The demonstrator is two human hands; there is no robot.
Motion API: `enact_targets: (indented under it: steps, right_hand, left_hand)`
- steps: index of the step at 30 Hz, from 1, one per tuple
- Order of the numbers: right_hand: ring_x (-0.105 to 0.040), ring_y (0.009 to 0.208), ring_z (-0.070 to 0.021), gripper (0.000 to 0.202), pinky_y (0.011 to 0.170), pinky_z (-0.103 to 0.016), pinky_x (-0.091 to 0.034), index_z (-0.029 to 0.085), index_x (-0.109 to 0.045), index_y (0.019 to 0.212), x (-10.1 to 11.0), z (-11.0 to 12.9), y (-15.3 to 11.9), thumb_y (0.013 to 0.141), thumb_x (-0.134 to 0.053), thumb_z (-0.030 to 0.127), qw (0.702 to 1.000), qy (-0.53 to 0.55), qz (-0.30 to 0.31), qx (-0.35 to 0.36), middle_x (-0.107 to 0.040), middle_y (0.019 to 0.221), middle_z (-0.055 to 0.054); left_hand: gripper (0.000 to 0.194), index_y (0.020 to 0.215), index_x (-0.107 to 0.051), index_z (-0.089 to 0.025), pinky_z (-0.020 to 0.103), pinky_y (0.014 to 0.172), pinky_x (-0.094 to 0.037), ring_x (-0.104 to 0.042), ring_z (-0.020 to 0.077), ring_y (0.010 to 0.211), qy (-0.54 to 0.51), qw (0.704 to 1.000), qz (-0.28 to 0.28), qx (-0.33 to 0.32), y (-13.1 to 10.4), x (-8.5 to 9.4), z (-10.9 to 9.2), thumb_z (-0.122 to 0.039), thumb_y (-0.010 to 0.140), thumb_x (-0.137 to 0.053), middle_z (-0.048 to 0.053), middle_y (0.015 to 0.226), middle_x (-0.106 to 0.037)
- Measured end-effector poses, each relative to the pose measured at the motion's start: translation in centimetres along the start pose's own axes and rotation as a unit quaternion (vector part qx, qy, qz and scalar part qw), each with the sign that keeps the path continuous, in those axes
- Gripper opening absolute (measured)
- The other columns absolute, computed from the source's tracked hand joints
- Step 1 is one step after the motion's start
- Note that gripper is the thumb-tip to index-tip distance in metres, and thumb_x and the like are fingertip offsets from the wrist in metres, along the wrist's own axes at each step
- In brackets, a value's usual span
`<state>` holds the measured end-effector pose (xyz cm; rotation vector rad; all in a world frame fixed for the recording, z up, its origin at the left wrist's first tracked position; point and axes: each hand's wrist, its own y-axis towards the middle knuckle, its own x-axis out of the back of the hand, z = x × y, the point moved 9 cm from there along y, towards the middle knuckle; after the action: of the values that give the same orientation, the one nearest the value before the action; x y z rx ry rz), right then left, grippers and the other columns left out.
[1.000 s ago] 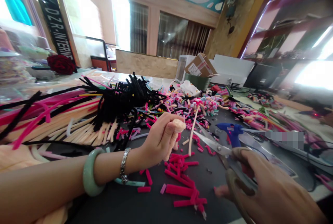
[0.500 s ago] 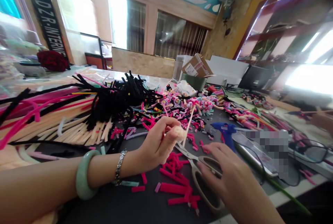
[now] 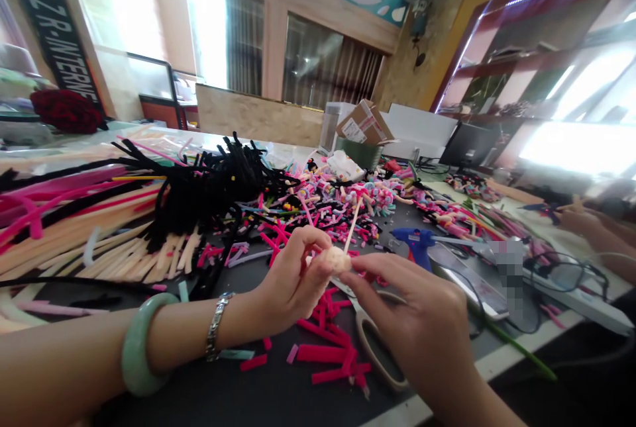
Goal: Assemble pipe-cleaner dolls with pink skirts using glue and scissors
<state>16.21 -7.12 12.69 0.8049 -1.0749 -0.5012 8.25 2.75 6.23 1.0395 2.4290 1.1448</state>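
My left hand point(image 3: 298, 275), with a green bangle and a bracelet at the wrist, pinches a small cream fluffy piece point(image 3: 334, 259) in the middle of the view. The fingertips of my right hand point(image 3: 412, 308) are closed on the right end of that same piece. Scissors point(image 3: 375, 347) with beige handles lie on the dark table below the fingers, partly covered by my right hand. Bright pink cut pieces point(image 3: 322, 353) are scattered under my hands. A thin pale stick point(image 3: 354, 225) slants up just behind the cream piece.
Black stems point(image 3: 199, 195) and cream stems point(image 3: 114, 241) are heaped at the left. A blue glue gun point(image 3: 416, 245) and a phone point(image 3: 472, 288) lie to the right. A cardboard box point(image 3: 365, 124) stands behind, and another person's hand point(image 3: 586, 232) shows far right.
My right hand has moved from the scissors handles up to the cream piece and closed on it. The view has shifted slightly to the right.
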Motion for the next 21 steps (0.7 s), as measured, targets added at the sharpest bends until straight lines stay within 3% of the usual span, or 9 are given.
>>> enact_targets:
  steps: [11, 15, 21]
  right_hand:
    - [-0.067, 0.074, -0.0152, 0.009, 0.071, -0.026, -0.05, 0.017, -0.068, 0.091, 0.1, 1.4, -0.5, 0.085, -0.062, 0.014, 0.995, -0.056, -0.042, 0.066, -0.074, 0.084, -0.003]
    - [-0.068, 0.077, -0.0156, 0.009, 0.073, -0.026, -0.05, 0.016, -0.068, 0.092, -0.1, 1.0, -0.6, 0.084, -0.063, 0.014, 0.995, -0.068, -0.043, 0.066, -0.074, 0.085, -0.004]
    - [-0.068, 0.081, -0.0143, 0.009, 0.077, -0.024, -0.05, 0.016, -0.067, 0.092, -0.1, 0.5, -0.5, 0.085, -0.063, 0.013, 0.995, -0.062, -0.051, 0.064, -0.074, 0.086, -0.003]
  left_hand:
    - [0.017, 0.103, -0.045, -0.021, 0.016, 0.039, -0.034, -0.04, 0.0019, 0.044, 0.054, 0.997, -0.05, 0.017, -0.1, 0.8, 0.3, -0.036, 0.094, -0.049, 0.004, 0.097, -0.058]
    - [0.018, 0.105, -0.049, -0.02, 0.018, 0.041, -0.036, -0.043, 0.0036, 0.045, 0.08, 0.996, -0.036, 0.022, 0.0, 0.9, 0.3, -0.035, 0.094, -0.05, 0.003, 0.089, -0.06]
    - [0.027, 0.11, -0.053, -0.019, 0.02, 0.051, -0.045, -0.058, 0.0115, 0.063, 0.102, 0.994, -0.027, 0.033, 0.1, 1.0, 0.2, -0.034, 0.089, -0.059, 0.006, 0.089, -0.063]
